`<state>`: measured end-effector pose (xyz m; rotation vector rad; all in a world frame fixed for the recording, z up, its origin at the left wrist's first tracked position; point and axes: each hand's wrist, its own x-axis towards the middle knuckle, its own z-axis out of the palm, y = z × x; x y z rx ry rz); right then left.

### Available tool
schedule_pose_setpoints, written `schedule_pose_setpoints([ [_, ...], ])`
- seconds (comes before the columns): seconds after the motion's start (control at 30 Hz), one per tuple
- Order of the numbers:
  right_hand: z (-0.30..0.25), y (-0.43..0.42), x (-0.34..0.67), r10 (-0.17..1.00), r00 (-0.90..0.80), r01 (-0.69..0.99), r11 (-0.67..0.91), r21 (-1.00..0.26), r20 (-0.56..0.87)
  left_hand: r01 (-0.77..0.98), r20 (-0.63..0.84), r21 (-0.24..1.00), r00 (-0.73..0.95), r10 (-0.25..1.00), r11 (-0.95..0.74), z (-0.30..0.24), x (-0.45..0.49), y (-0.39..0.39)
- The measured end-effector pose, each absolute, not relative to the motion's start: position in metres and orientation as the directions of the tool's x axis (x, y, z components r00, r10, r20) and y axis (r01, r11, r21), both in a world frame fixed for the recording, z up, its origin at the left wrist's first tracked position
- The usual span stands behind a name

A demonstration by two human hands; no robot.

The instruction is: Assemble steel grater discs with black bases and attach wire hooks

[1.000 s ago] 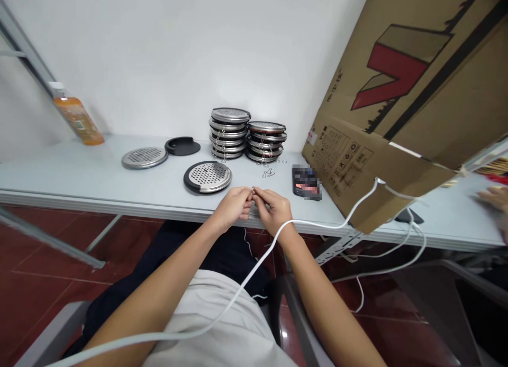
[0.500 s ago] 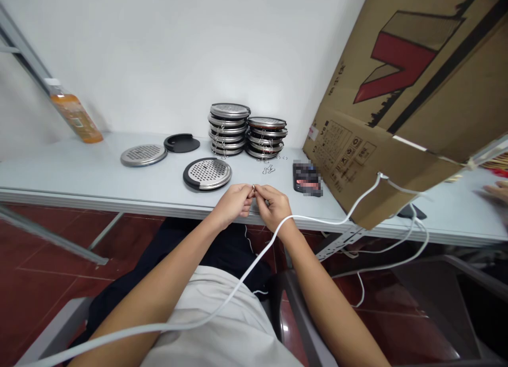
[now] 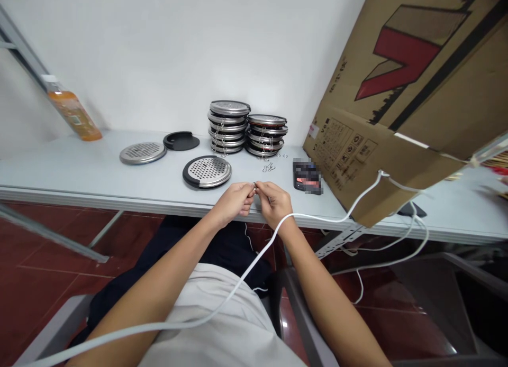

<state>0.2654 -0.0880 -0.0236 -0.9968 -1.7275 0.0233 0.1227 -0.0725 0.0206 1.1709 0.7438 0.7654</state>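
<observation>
My left hand (image 3: 235,202) and my right hand (image 3: 275,202) meet above the table's front edge, both closed with thumb and fingers pinched. Between their fingertips is a small shiny metal piece (image 3: 254,186), mostly covered, so its exact kind does not show. Just beyond my left hand lies a round perforated metal disc with a black rim (image 3: 208,171). Several loose bent wire clips (image 3: 269,167) rest on the table past my fingertips. Similar wire pieces hang on the two stacks of discs, the left stack (image 3: 229,128) taller than the right stack (image 3: 266,136).
A perforated disc (image 3: 143,153) and a black round cover (image 3: 181,141) lie left. An orange drink bottle (image 3: 74,110) leans by the frame post. Right are a dark phone-like object (image 3: 307,176) and a large cardboard box (image 3: 357,145). A white cable (image 3: 254,264) crosses over my right wrist.
Both hands stay pinched together on the small metal piece, with only slight finger movement. Another person's hand at the far right edge has mostly gone from view.
</observation>
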Motion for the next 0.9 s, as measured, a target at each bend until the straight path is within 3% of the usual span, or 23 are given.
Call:
schedule_pose_setpoints([
  [0.63, -0.032, -0.086, 0.258, 0.46, -0.048, 0.729, 0.623, -0.284, 0.887, -0.162, -0.069, 0.972, 0.5, 0.863, 0.171, 0.015, 0.128, -0.074],
  [0.9, -0.034, -0.086, 0.254, 0.445, -0.041, 0.782, 0.571, -0.249, 0.894, -0.288, -0.043, 0.933, 0.501, 0.864, 0.213, 0.009, 0.135, -0.083],
])
